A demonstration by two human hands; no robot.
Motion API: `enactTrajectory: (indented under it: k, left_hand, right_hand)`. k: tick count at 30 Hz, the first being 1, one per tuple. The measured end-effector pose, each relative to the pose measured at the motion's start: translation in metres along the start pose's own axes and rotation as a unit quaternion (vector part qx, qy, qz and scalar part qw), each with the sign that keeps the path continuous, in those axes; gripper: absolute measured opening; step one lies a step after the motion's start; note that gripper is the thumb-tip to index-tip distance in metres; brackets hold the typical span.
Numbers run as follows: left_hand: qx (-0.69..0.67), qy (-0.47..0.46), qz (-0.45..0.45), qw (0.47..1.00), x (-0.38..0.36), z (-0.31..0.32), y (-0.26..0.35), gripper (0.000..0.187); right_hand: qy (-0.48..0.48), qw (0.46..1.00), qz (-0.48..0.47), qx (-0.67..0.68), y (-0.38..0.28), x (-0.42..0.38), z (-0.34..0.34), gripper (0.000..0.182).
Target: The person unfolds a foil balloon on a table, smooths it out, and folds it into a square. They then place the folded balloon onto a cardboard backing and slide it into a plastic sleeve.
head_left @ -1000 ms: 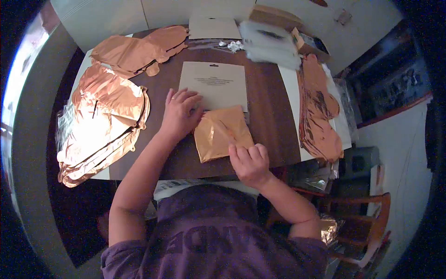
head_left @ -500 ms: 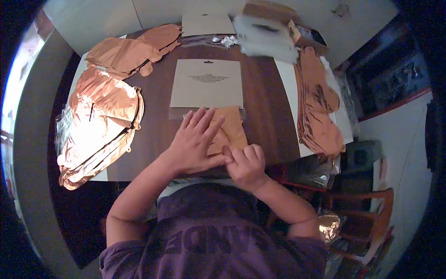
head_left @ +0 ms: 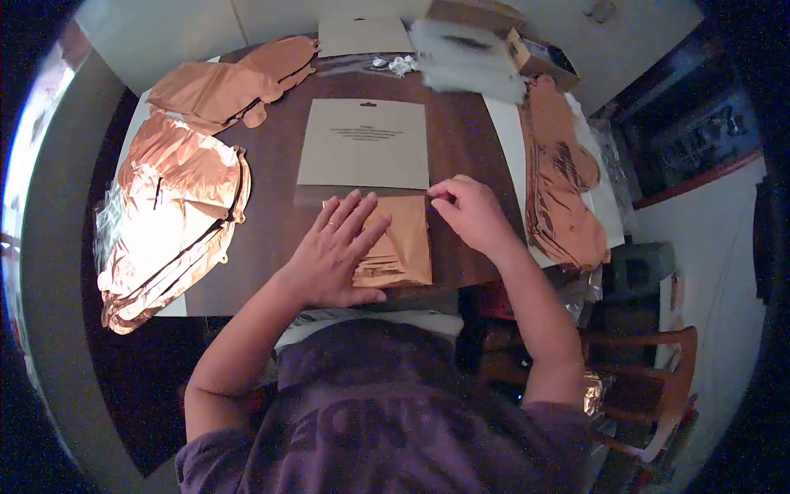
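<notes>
A folded copper-gold foil balloon (head_left: pixel 403 243) lies at the near edge of the table, squared into a flat packet with creases low on its front. My left hand (head_left: pixel 337 251) rests flat over its left part, fingers spread. At the packet's upper right corner, the thumb and forefinger of my right hand (head_left: pixel 473 212) are pinched together; whatever is between them is too small to make out. Just beyond the packet lies a pale printed card (head_left: pixel 364 148) with a hang slot. A strip of clear plastic (head_left: pixel 311 195) shows under the card's lower edge.
Stacks of flat copper foil balloons lie at left (head_left: pixel 173 198), back left (head_left: pixel 214 90) and right (head_left: pixel 564 181). At the back are another card (head_left: pixel 364 37), small white pieces (head_left: pixel 399 64), clear plastic bags (head_left: pixel 465 66) and a cardboard box (head_left: pixel 539 62). A wooden chair (head_left: pixel 675 379) stands right.
My right hand has moved from the packet's near edge up to its far right corner. The foil's right side now lies flatter and squarer. My left hand stays on the foil.
</notes>
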State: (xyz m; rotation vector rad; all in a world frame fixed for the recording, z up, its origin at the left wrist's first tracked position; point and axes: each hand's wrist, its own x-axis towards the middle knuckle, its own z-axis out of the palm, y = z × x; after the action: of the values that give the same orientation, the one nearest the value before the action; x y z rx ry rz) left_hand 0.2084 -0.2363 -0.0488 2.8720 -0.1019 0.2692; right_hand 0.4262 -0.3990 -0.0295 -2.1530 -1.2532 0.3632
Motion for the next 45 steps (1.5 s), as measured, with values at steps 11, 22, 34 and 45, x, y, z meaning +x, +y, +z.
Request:
enactTrajectory:
  k: [11,22,34,45]
  left_hand:
    - [-0.012,0.006,0.035,0.999,-0.005,0.000,0.001,0.100]
    - [-0.023,-0.020,0.007,1.000,0.000,-0.003,0.020,0.094]
    - [-0.009,0.015,-0.006,1.000,-0.001,0.012,0.016,0.086]
    - [0.019,0.030,-0.032,0.999,0.001,0.011,0.019,0.094]
  right_hand:
    - [-0.173,0.973,0.096,0.120,0.012,0.021,-0.001,0.016]
    - [-0.206,0.941,0.191,0.188,-0.006,0.025,-0.011,0.016]
    - [-0.186,0.961,0.137,0.150,-0.001,0.024,-0.001,0.015]
    - [-0.277,0.914,0.258,0.142,-0.006,0.027,-0.008,0.021]
